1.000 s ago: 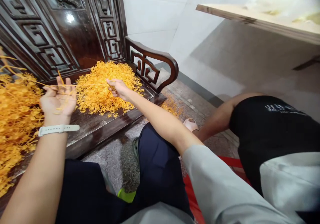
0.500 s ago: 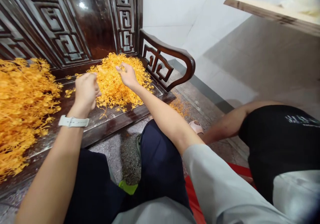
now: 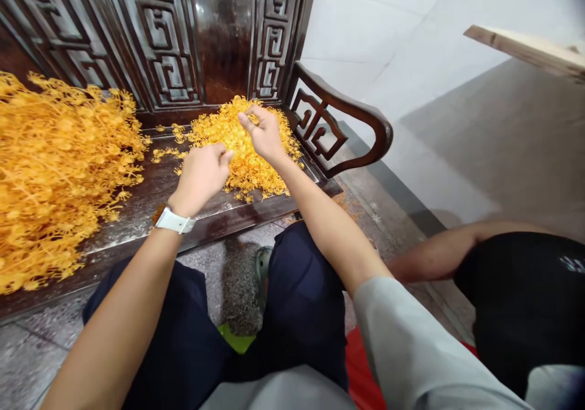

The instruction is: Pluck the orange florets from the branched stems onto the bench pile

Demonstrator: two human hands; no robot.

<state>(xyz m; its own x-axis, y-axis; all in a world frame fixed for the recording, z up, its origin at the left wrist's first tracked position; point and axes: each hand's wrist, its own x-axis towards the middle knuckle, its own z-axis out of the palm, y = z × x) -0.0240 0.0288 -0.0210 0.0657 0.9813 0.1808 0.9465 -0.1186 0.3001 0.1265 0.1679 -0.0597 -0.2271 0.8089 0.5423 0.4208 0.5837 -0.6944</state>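
My right hand (image 3: 264, 133) is over a heap of small orange plastic flower-like pieces (image 3: 269, 175), its thumb and forefinger pinched together. Lower and to the left, my left hand (image 3: 202, 175) has its fingers curled in, at the near left side of that heap. Whatever either hand pinches is too small or hidden to make out. A pale watch (image 3: 174, 220) is on my left wrist. The heap lies on the seat of a dark carved wooden bench (image 3: 132, 224), with a few loose pieces (image 3: 167, 153) to its left.
A larger pile of orange stemmed sprigs (image 3: 68, 184) covers the bench's left part. The carved armrest (image 3: 381, 133) rises on the right. Beside me another person in black shorts (image 3: 516, 300) sits close by. A wooden board (image 3: 525, 47) juts out at upper right.
The view has turned left, so the bench appears farther right. My left hand has moved toward the heap and nearer my right hand, which stays above the orange pieces.
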